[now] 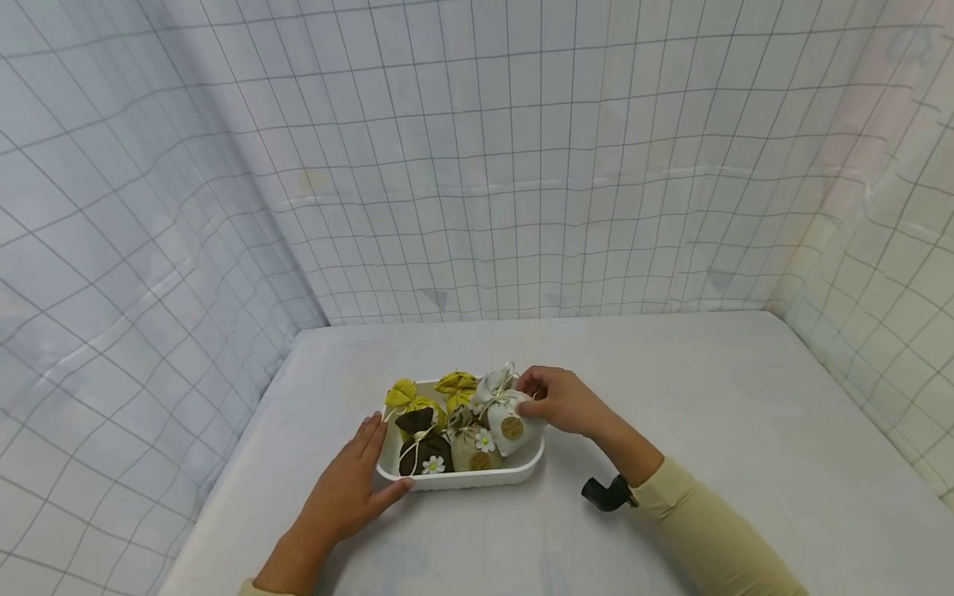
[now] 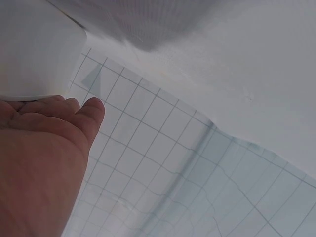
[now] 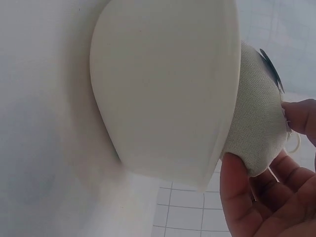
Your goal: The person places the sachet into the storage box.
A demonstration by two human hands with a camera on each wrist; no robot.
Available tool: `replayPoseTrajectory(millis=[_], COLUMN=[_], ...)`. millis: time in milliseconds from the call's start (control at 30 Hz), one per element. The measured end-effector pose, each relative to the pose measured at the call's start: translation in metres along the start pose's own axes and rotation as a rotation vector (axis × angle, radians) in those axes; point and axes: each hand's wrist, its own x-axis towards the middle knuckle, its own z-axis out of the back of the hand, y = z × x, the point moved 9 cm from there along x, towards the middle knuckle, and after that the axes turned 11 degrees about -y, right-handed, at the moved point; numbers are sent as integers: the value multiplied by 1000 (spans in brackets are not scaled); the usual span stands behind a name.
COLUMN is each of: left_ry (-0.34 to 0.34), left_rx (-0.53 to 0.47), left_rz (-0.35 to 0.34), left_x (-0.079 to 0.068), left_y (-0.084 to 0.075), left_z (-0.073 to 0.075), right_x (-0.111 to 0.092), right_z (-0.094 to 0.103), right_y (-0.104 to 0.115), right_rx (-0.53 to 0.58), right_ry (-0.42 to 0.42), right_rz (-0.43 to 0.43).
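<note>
A white tray [image 1: 484, 478] holds several small drawstring pouches. At its right end my right hand [image 1: 570, 401] grips a white pouch [image 1: 525, 434] with a round tan patch; the right wrist view shows thumb and fingers around its cloth [image 3: 259, 108], just over the rim. My left hand [image 1: 350, 480] rests against the tray's left end, fingers extended along the side and thumb at the front corner. Beside the white pouch sit a beige pouch [image 1: 464, 451] and a dark brown pouch [image 1: 425, 451], each with a white flower. Yellow pouches [image 1: 402, 393] lie behind them.
The tray stands on a white-covered table [image 1: 671, 372]. White cloth walls with a dark grid [image 1: 522, 207] enclose the back and both sides. A black strap-like piece [image 1: 605, 494] is at the right wrist. Another light pouch [image 1: 493, 385] top shows behind the gripped one.
</note>
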Motion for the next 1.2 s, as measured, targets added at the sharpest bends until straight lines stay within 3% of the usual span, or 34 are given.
replayPoseTrajectory(millis=[433,867,1200], left_ry=[-8,-20,-27], left_rx=[-7,-19,-19], left_rz=[-3,-9,-8], left_x=[0,-1,0], left_y=[-1,2,0], left_z=[0,0,1], right_x=[-4,-5,-9], right_z=[-17,-31,-29], right_y=[14,20,24], right_rx=[-132,-232,-223], right_ry=[-26,-35,17], right_rz=[135,193,220])
